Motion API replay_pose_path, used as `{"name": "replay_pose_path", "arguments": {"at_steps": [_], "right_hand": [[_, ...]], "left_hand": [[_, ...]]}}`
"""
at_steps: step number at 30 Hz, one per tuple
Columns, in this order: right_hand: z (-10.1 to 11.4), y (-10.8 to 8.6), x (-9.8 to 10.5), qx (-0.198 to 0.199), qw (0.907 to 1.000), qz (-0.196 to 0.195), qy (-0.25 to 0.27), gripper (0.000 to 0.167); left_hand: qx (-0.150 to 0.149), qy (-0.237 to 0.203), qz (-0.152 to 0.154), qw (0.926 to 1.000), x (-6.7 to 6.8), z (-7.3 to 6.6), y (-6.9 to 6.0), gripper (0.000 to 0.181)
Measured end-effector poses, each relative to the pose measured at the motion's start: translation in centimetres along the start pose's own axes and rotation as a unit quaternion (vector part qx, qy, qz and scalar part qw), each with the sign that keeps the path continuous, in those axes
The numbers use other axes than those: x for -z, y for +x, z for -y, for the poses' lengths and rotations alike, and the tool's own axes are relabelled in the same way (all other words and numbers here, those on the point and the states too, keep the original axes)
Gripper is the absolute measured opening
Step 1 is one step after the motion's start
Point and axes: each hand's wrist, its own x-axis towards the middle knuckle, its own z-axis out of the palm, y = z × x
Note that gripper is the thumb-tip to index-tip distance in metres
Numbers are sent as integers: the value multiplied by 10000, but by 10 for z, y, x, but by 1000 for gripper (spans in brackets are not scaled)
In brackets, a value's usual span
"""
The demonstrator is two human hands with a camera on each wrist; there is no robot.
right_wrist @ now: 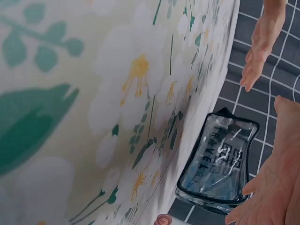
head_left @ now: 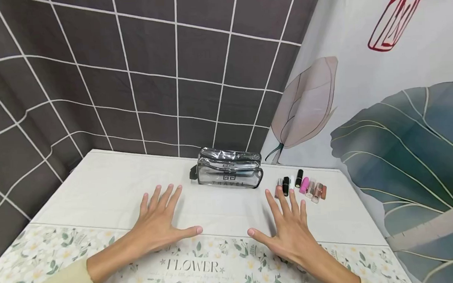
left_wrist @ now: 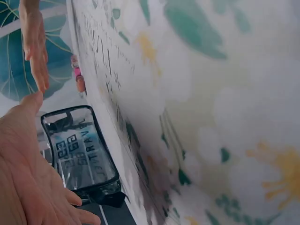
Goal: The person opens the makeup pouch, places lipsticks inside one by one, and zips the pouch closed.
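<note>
My left hand [head_left: 158, 222] is spread flat with straight fingers over the front part of the table, holding nothing. The right hand [head_left: 289, 233] is spread the same way to its right, also bare. Beyond and between them stands a clear travel pouch [head_left: 229, 173] with black trim and printed lettering. Several lipsticks and small tubes lie at the right, just past my right fingertips; among them are a black lipstick [head_left: 299, 178], a pink tube [head_left: 304, 185] and a brown one [head_left: 323, 192]. The right fingers partly cover the nearest tubes. In the left wrist view the pouch [left_wrist: 82, 150] appears beyond the hand.
A white cloth [head_left: 110, 184] covers the back of the table, and a floral mat [head_left: 194, 269] lettered FLOWER lies along the front. Behind hangs a dark grid-patterned curtain [head_left: 144, 77]; a white curtain with leaf prints [head_left: 401, 150] hangs at the right.
</note>
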Motion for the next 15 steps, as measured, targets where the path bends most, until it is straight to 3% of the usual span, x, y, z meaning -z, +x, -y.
{"name": "replay_pose_path", "arguments": {"at_steps": [7, 15], "right_hand": [[-2, 6, 0, 27, 10000, -5, 15, 114], [-5, 18, 3, 1, 10000, -76, -47, 115]], "left_hand": [[88, -249, 156, 9995, 6, -2, 12, 128], [155, -715, 204, 9971, 5, 7, 40, 120]]}}
